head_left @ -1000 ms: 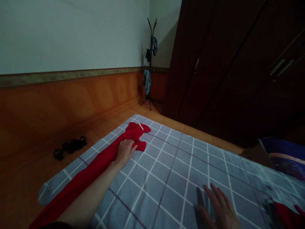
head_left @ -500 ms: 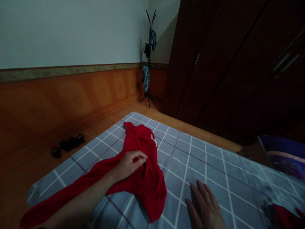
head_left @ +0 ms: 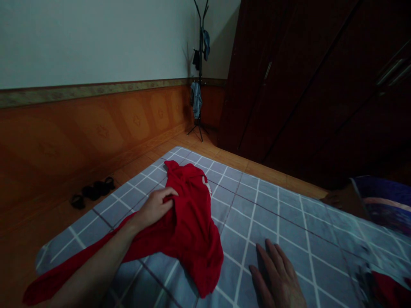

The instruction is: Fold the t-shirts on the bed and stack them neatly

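Note:
A red garment (head_left: pixel 195 222) with a white print on its far right side lies rumpled on a grey checked bedsheet (head_left: pixel 257 209). One long part of it stretches toward the lower left, under my left forearm. My left hand (head_left: pixel 156 208) is closed on the cloth near the middle of the garment, thumb and fingers pinching a fold. To the right of the garment, my right hand (head_left: pixel 278 273) rests on the sheet with its fingers spread, holding nothing.
Black footwear (head_left: pixel 93 191) lies on the floor at the left. A coat rack (head_left: pixel 200 64) with hung clothes stands in the far corner, beside a dark wardrobe (head_left: pixel 289 85). Another red cloth (head_left: pixel 388 291) is at the lower right, and a purple item (head_left: pixel 385 196) at the right edge.
My left hand has moved left and a little away from me, pulling up a fold of the red garment. My right hand has stayed in place.

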